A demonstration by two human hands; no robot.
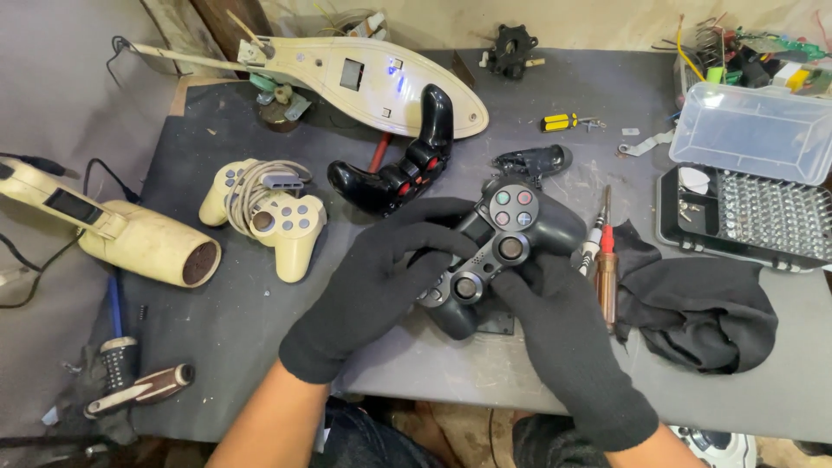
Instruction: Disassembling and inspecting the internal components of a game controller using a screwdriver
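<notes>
Both gloved hands clasp a black gamepad (503,247) over the grey workbench (260,321): the left hand (381,277) wraps its left grip, the right hand (563,338) its lower edge. Left of it lie two more controllers, one black-and-red (403,169), one cream (269,217). Right of it sit a black cloth (702,312) and an open bit case (745,217) with a clear lid.
</notes>
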